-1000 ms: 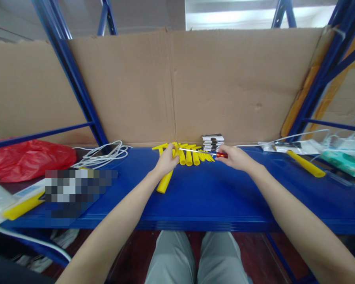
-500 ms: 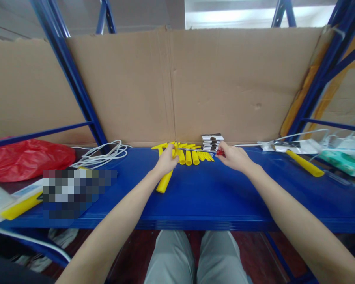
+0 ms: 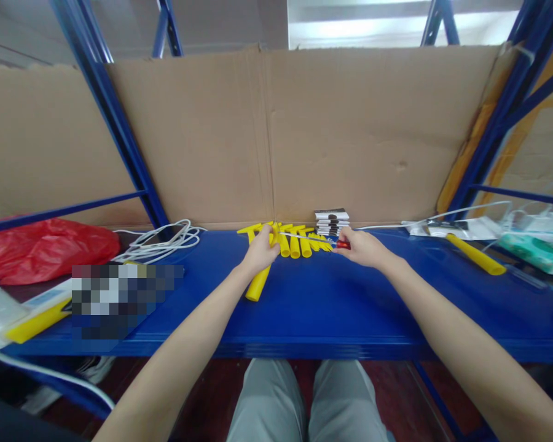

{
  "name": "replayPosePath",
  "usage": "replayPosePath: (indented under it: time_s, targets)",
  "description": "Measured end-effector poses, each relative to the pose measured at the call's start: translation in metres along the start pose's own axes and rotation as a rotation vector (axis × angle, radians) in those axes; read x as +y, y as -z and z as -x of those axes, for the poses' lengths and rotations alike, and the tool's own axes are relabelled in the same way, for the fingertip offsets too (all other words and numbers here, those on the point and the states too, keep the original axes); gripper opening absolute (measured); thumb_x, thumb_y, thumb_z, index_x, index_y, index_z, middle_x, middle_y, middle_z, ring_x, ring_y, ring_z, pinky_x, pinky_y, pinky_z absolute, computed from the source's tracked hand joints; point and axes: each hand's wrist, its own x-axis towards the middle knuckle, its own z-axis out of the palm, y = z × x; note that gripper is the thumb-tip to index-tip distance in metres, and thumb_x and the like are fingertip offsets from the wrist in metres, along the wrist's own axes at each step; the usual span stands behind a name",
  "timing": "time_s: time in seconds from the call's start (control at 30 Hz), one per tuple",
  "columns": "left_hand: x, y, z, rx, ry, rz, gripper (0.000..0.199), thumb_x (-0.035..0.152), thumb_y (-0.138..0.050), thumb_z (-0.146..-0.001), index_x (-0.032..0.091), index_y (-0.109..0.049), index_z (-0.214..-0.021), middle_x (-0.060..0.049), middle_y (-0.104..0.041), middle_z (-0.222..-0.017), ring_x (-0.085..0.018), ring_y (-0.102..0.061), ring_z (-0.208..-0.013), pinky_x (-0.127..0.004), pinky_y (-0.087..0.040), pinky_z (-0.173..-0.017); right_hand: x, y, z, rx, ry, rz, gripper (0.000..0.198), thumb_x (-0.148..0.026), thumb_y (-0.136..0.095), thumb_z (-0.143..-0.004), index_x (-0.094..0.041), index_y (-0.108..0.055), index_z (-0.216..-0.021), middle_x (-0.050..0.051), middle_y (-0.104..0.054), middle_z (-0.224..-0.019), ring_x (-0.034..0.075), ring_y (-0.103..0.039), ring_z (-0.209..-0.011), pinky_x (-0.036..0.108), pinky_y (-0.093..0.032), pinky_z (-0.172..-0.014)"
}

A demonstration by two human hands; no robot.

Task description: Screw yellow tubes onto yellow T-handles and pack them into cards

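My left hand [image 3: 262, 250] is closed around a yellow T-shaped tool, whose hollow yellow handle [image 3: 258, 286] sticks out toward me below the palm. In my right hand [image 3: 363, 247] is a screwdriver with a red handle [image 3: 343, 245]. Its long thin shaft [image 3: 306, 237] points left, and the tip reaches the head of the yellow tool beside my left fingers. Whether it sits in a screw is too small to tell. Behind and between the hands lies a row of similar yellow T-shaped tools [image 3: 295, 247], with small flat yellow pieces [image 3: 321, 244] at its right end.
A stack of small black-and-white packets [image 3: 332, 221] stands by the cardboard wall [image 3: 373, 135]. White cable [image 3: 166, 242], a red plastic bag [image 3: 50, 248] and a blurred-out item lie left on the blue shelf [image 3: 332, 307]. Rightward are a yellow tube [image 3: 477, 255] and a green-white packet [image 3: 537, 250].
My right hand and the screwdriver handle have dipped slightly, so the shaft slants a bit more. My left hand keeps its grip on the yellow tool; the view has shifted slightly.
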Motion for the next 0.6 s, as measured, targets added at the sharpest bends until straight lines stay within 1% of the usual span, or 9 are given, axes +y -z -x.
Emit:
replayPosePath:
  time_s: [0.07,0.17,0.27,0.33,0.43,0.5,0.6]
  targets:
    - [-0.001,-0.0001,-0.0005,0.004,0.01,0.0,0.022,0.015,-0.049,-0.072,0.021,-0.041,-0.092,0.001,-0.055,-0.071,-0.018,-0.059,-0.069,-0.029,-0.047,-0.066,-0.002,-0.0008,0.0005,-0.03,-0.005,-0.034,0.018,-0.033,-0.06,-0.079,-0.019,-0.052,-0.084,0.005,-0.065,-0.072,0.018,-0.058,-0.062,0.025,-0.033,-0.053]
    - [-0.0019,0.0002,-0.0011,0.027,-0.009,0.014,0.022,0.015,-0.049,-0.071,0.021,-0.04,-0.09,0.002,-0.055,-0.072,-0.017,-0.059,-0.07,-0.029,-0.047,-0.066,-0.0028,-0.0022,0.0,-0.088,0.029,-0.075,0.022,-0.038,-0.049,-0.086,-0.018,-0.054,-0.077,0.008,-0.065,-0.072,0.018,-0.058,-0.063,0.026,-0.035,-0.055]
    - [-0.0014,0.001,-0.0012,0.043,-0.036,0.025,0.021,0.015,-0.049,-0.071,0.022,-0.039,-0.088,0.002,-0.055,-0.073,-0.017,-0.06,-0.071,-0.028,-0.047,-0.066,-0.0002,-0.005,-0.002,-0.114,0.076,-0.096,0.027,-0.034,-0.042,-0.089,-0.018,-0.055,-0.072,0.009,-0.065,-0.075,0.019,-0.059,-0.065,0.027,-0.037,-0.058]
    - [-0.0005,0.0016,-0.0011,0.04,-0.031,0.023,0.021,0.014,-0.048,-0.072,0.022,-0.039,-0.088,0.002,-0.054,-0.072,-0.016,-0.059,-0.069,-0.028,-0.047,-0.064,0.0027,-0.0073,-0.0031,-0.072,0.077,-0.075,0.022,-0.033,-0.047,-0.086,-0.018,-0.054,-0.072,0.009,-0.065,-0.075,0.018,-0.058,-0.065,0.027,-0.037,-0.058]
    - [0.001,0.002,-0.0005,0.027,-0.02,0.021,0.021,0.014,-0.048,-0.072,0.022,-0.039,-0.089,0.003,-0.054,-0.07,-0.016,-0.058,-0.065,-0.028,-0.046,-0.062,0.0058,-0.0098,-0.0034,-0.021,0.061,-0.055,0.02,-0.037,-0.056,-0.081,-0.019,-0.053,-0.072,0.006,-0.064,-0.07,0.017,-0.056,-0.06,0.025,-0.035,-0.055]
    - [0.0019,0.002,0.0001,0.027,-0.02,0.023,0.021,0.014,-0.048,-0.072,0.022,-0.04,-0.089,0.003,-0.054,-0.07,-0.016,-0.059,-0.065,-0.028,-0.047,-0.062,0.0057,-0.0099,-0.0025,-0.021,0.047,-0.056,0.021,-0.039,-0.058,-0.079,-0.02,-0.053,-0.074,0.004,-0.063,-0.068,0.016,-0.055,-0.058,0.025,-0.034,-0.053]
    - [0.0039,0.0021,0.0008,0.034,0.001,0.017,0.02,0.014,-0.049,-0.073,0.022,-0.041,-0.089,0.001,-0.057,-0.072,-0.017,-0.06,-0.067,-0.029,-0.047,-0.063,0.0023,-0.0076,-0.0004,-0.032,0.016,-0.054,0.024,-0.042,-0.058,-0.078,-0.02,-0.054,-0.074,0.005,-0.063,-0.066,0.017,-0.056,-0.057,0.025,-0.033,-0.051]
